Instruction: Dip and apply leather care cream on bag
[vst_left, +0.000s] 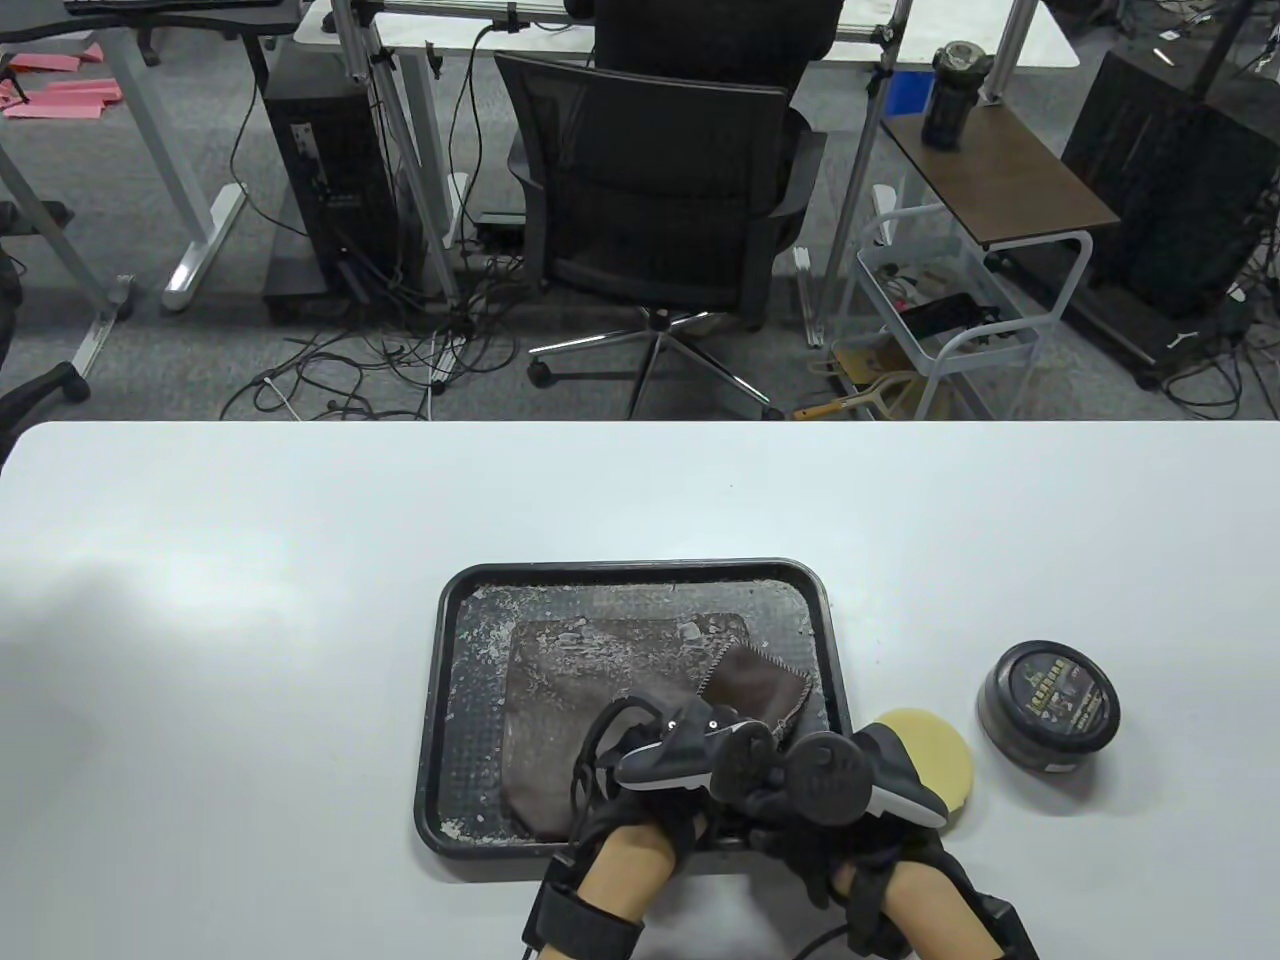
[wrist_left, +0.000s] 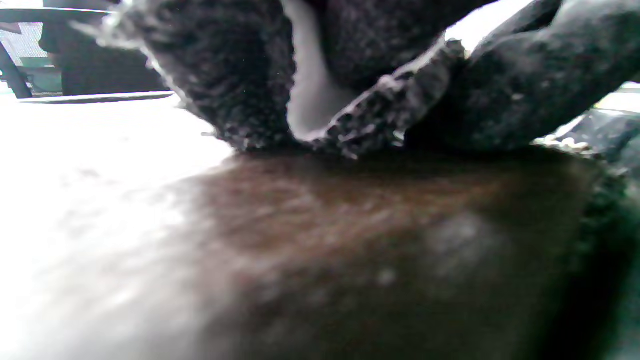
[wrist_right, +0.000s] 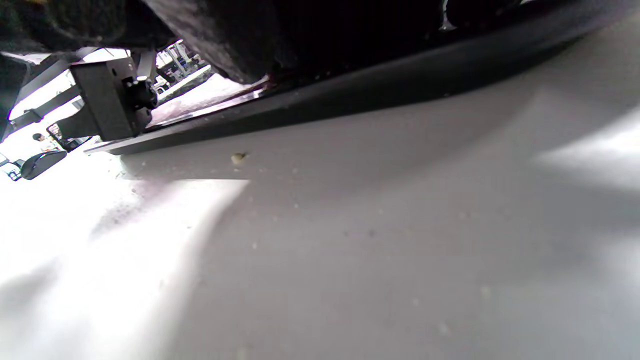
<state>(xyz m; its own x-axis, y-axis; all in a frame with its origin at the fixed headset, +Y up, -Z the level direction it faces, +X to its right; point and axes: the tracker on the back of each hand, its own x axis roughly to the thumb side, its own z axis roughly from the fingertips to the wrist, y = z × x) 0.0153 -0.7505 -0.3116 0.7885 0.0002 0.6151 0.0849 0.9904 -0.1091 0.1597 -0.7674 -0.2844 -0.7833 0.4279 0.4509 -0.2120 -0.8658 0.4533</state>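
Note:
A brown leather bag (vst_left: 600, 670), flecked with white cream, lies flat in a black tray (vst_left: 640, 568). Its stitched corner flap (vst_left: 760, 685) is folded up. My left hand (vst_left: 680, 765) is over the bag's near right part. In the left wrist view its gloved fingers (wrist_left: 240, 90) rest spread on the brown leather (wrist_left: 375, 240). My right hand (vst_left: 830, 790) is at the tray's near right corner, its fingers hidden under the tracker. A round yellow sponge (vst_left: 935, 745) lies just right of the tray, partly covered by the right hand. The cream jar (vst_left: 1048, 706) stands closed further right.
The white table (vst_left: 250, 650) runs wide to the left and behind the tray. In the right wrist view the tray's rim (wrist_right: 350, 100) sits just above the table surface (wrist_right: 400, 250), with small crumbs of dried cream on it. An office chair (vst_left: 660, 180) stands beyond the far edge.

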